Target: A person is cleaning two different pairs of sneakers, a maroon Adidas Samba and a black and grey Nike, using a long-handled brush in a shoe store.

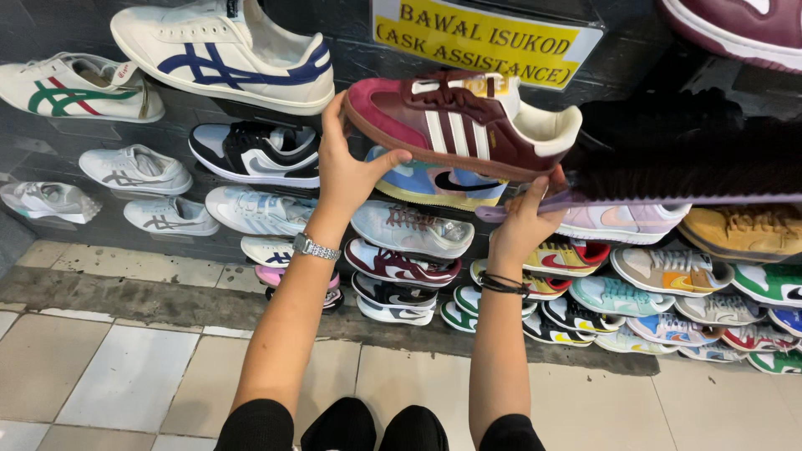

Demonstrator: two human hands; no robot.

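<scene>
A maroon sneaker (455, 125) with white stripes and a cream heel collar is held up in front of a wall of shoes. My left hand (349, 171), a metal watch on its wrist, grips the sneaker's toe with fingers over the tip and thumb under the sole. My right hand (525, 224), with dark bands on the wrist, is under the heel. It also grips the purple back of a long brush (685, 163) with dark bristles that sticks out to the right. Whether the right fingers touch the sole I cannot tell.
Sneakers fill the dark display wall (618, 108): a cream shoe with blue stripes (225, 54) top left, white pairs at left, a black and white one (259, 154), many coloured pairs at lower right. A yellow sign (480, 38) hangs above. Tiled floor (125, 367) lies below.
</scene>
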